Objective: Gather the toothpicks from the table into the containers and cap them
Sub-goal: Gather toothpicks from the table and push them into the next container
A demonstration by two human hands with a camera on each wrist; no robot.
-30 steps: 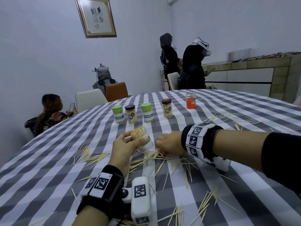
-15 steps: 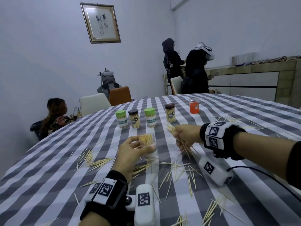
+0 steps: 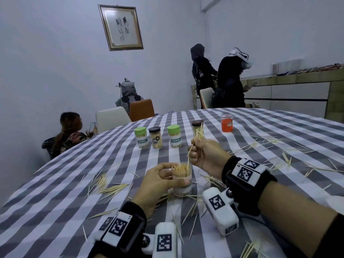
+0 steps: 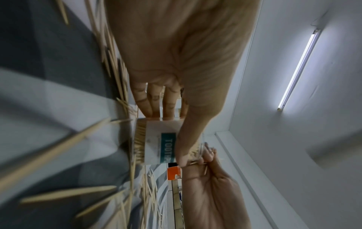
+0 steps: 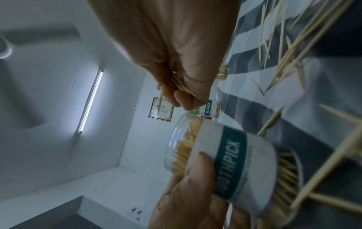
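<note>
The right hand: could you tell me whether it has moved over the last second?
Yes. The right hand has risen off the cloth with toothpicks, now above the open jar.

White walls (image 3: 55,62), framed picture (image 3: 122,27)

Capped containers (image 3: 157,136) stand in a row beyond the hands, with gaps between them. Loose toothpicks (image 3: 109,187) litter the striped table (image 3: 55,192) on both sides; bare cloth lies far left.
</note>
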